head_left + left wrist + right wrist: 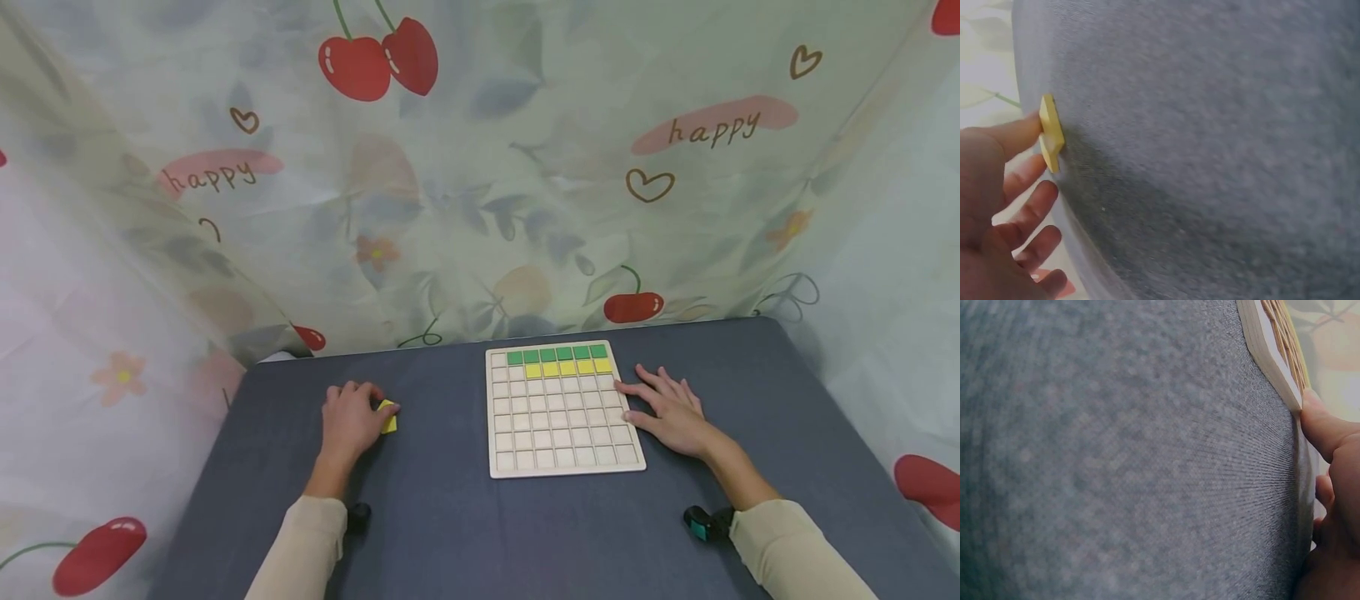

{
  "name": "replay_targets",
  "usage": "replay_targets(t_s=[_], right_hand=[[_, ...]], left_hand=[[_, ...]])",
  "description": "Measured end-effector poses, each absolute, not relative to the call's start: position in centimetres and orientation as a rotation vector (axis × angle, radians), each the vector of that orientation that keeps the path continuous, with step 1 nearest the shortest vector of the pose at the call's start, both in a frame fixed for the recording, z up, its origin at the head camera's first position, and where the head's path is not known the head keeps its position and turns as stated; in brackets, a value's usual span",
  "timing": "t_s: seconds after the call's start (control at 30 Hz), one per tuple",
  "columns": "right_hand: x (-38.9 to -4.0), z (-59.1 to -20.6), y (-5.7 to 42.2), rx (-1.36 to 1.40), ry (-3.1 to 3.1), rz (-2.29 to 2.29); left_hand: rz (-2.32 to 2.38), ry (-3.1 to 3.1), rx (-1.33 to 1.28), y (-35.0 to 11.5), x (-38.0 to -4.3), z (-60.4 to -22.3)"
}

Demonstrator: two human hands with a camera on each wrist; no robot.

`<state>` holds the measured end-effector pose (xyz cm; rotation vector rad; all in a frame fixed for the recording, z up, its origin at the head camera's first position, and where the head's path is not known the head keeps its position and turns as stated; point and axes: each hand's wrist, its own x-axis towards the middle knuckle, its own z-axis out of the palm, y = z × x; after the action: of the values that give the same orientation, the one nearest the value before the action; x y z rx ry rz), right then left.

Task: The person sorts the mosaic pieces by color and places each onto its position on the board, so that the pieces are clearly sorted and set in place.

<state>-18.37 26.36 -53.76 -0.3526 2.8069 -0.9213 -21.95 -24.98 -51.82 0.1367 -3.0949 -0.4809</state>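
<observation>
At the left of the table, my left hand (351,418) pinches yellow square tiles (388,417) between thumb and fingers. In the left wrist view, the yellow tiles (1051,132) stand on edge between the thumb and a finger, two of them seemingly overlapping; the other fingers are loosely bent. A pale grid board (564,408) lies flat near the middle, its top row holding green tiles (557,354) and its second row yellow tiles (567,367). My right hand (669,412) lies spread at its right side, thumb and index fingertips touching the board's edge (1275,369).
The dark grey cloth-covered table (442,533) extends around the board. Behind it hangs a printed curtain (480,167) with cherries and hearts, and similar cloth hangs at both sides. Each wrist carries a small black device (708,523).
</observation>
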Motion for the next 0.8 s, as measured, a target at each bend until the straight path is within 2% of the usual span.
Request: replay_targets(t_s=[0.3, 0.8], right_hand=[[-18.4, -53.7, 26.6, -0.346, 2.805, -0.923], [-18.4, -53.7, 26.3, -0.326, 2.809, -0.915]], left_hand=[[-0.645, -3.09, 0.268, -24.0, -22.3, -51.2], [-0.88, -2.93, 0.232, -22.7, -22.7, -50.7]])
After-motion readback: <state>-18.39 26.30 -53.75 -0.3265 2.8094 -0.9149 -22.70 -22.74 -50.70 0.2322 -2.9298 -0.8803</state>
